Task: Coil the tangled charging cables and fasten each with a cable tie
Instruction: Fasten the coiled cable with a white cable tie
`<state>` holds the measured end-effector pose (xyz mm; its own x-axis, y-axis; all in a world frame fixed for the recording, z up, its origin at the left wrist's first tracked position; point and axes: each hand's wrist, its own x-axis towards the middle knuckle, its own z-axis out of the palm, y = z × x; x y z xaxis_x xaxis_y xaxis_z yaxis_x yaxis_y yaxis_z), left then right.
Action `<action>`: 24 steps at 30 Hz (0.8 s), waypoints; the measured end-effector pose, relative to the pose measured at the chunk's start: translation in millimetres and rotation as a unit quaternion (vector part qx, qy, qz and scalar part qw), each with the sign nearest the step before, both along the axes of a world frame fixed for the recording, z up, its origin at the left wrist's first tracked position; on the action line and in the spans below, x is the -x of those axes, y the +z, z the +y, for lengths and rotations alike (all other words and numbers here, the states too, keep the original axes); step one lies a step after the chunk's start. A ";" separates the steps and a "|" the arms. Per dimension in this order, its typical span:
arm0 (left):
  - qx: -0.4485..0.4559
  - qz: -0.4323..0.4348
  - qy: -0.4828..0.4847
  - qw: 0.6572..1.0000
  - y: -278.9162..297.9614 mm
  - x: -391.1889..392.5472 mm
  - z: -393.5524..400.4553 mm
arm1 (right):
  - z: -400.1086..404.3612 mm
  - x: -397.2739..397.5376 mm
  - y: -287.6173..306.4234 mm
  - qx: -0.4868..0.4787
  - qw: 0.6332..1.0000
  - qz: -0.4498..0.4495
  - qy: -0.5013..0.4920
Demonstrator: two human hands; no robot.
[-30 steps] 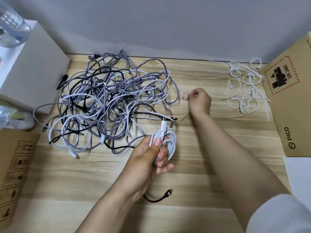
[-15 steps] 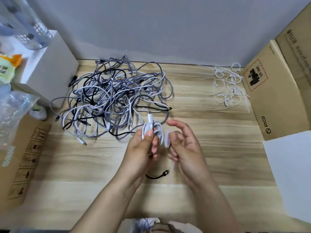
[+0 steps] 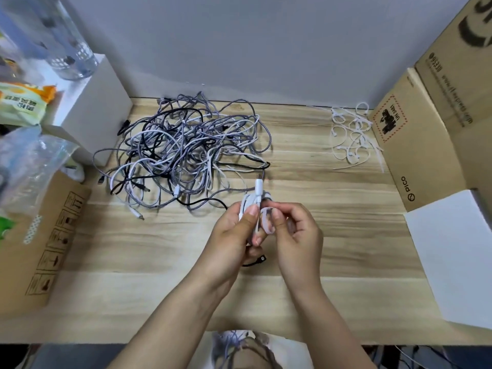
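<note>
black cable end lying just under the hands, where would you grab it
Probably the black cable end: pinch the round plug tip, coming from the right of the right hand, since the cord's other part runs under the left hand, which grips the white coil.

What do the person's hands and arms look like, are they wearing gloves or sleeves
Both hands are bare: no gloves, rings, watch or wristbands show. The left hand and right hand have short, unpainted nails. Both forearms are uncovered down to the bottom edge of the picture, so no sleeve is in view now.
</note>
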<state>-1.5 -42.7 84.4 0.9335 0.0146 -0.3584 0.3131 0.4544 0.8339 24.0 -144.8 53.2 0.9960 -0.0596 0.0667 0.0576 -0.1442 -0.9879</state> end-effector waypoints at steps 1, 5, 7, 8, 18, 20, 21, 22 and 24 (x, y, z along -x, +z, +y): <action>0.019 0.005 -0.004 1.000 1.8 -0.7 0.1 | -0.3 1.3 1.1 0.007 1.000 -0.009 -0.004; 0.114 0.024 -0.028 0.993 6.9 -3.7 4.5 | -5.5 3.0 3.3 0.079 0.993 -0.085 -0.031; 0.129 0.018 -0.042 0.991 7.3 -3.4 6.7 | -7.9 1.4 6.6 0.111 0.985 -0.120 -0.050; 0.129 0.014 -0.050 0.990 7.0 -3.0 7.1 | -8.3 1.2 8.0 0.116 0.984 -0.123 -0.056; -0.202 -0.044 0.008 0.978 -3.7 0.0 4.2 | -18.7 -7.3 17.5 0.134 0.988 -0.054 0.058; -0.288 -0.079 -0.003 0.954 -7.1 3.4 1.7 | -14.7 -4.1 16.2 0.135 0.987 -0.017 0.082; -0.320 -0.087 -0.012 0.943 -8.0 5.3 0.2 | -11.7 -1.8 16.3 0.132 0.987 -0.002 0.088; -0.343 -0.089 -0.016 0.935 -8.2 6.9 -1.0 | -8.8 0.3 16.7 0.127 0.988 0.011 0.091; -0.368 -0.091 -0.015 0.925 -7.7 8.1 -1.2 | -5.5 3.0 17.4 0.106 0.990 0.033 0.093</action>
<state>-9.6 -43.9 76.7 0.9814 0.1654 -0.0978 0.1396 -0.2642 0.9543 20.9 -150.4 70.6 0.9911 0.1327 -0.0082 0.0379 -0.3408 -0.9394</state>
